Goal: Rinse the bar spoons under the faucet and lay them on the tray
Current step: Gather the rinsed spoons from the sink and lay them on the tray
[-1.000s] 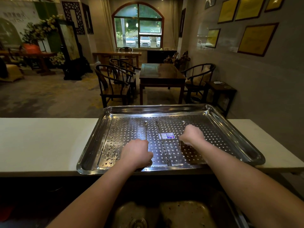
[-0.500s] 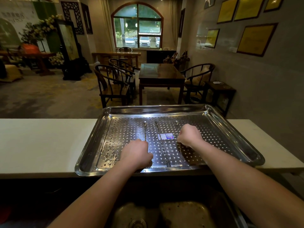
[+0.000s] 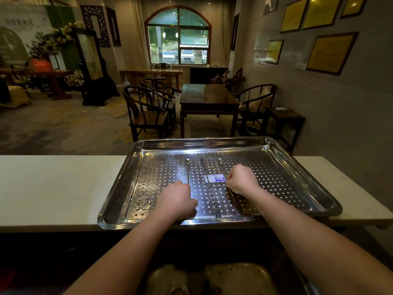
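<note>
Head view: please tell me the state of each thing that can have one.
tray, flat on counter, holds three spoons
left spoon, lying in tray, near end under left hand
middle spoon, lying in tray, untouched
right spoon, lying in tray, pinched by right hand
left hand, curled, grip hidden
right hand, curled on right spoon

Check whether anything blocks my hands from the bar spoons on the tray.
Nothing visible does. The left hand holds the left spoon, the right hand the right spoon; the middle spoon lies bare between them on the tray, beside a sticker.
</note>
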Available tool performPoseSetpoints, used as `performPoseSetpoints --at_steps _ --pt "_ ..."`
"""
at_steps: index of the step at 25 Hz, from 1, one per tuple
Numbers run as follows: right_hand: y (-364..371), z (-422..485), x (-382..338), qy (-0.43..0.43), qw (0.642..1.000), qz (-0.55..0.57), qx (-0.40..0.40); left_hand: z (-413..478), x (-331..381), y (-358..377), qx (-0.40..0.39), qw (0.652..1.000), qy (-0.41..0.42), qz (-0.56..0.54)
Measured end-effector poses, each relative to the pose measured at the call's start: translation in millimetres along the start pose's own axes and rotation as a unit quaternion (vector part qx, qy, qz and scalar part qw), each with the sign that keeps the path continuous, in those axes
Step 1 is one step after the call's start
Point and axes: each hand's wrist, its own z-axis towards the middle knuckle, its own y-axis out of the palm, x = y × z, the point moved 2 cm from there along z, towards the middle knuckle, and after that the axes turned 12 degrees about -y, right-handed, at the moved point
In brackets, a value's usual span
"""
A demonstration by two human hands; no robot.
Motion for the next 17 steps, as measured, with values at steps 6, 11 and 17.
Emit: performPoseSetpoints --at_steps 6,11,17 --pt "-2.0 -3.8 -0.3 -0.007 1.000 0.017 0.006 0.0 -0.5 0.6 -0.001 1.000 0.003 -0.011" --pt "-1.7 -8.0 2.3 -0.004 1.000 0.022 0.013 0.7 -1.3 1.3 0.014 1.000 0.007 -0.008" --pt "-0.9 -10.9 -2.4 0.002 1.000 0.011 0.012 -0.6 -0.8 1.1 0.017 1.000 0.017 -0.004"
